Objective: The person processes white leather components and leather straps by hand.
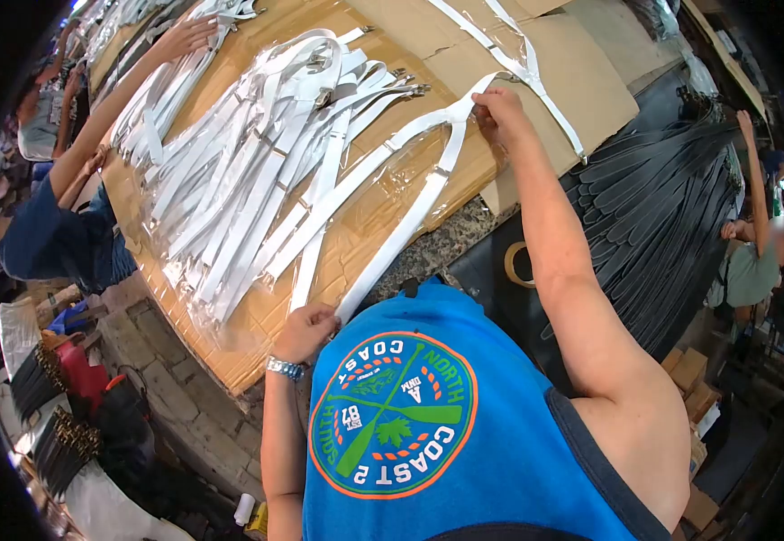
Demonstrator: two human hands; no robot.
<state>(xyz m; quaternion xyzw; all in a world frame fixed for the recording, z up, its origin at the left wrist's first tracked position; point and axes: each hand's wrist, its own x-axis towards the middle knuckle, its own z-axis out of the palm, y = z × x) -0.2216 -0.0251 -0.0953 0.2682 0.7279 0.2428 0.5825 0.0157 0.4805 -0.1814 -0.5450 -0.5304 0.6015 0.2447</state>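
Note:
A pair of white suspenders (pixel 407 209) is stretched at a slant across the cardboard. My right hand (pixel 503 115) pinches it by the Y-shaped joint, at the far end. Down at the near edge of the cardboard, my left hand (pixel 306 331) has its fingers closed on the lower end of one strap; a metal watch is on that wrist. To the left lies a large heap of white suspenders (pixel 261 167) with metal clips and clear plastic among them. Another white pair (pixel 529 72) lies flat beyond my right hand.
Cardboard (pixel 595 108) covers the work surface. Black straps (pixel 644 216) are fanned out on the right, near a roll of tape (pixel 518 264). At left, a co-worker's arm (pixel 113 108) reaches over more white straps. Another person (pixel 752 261) stands at far right.

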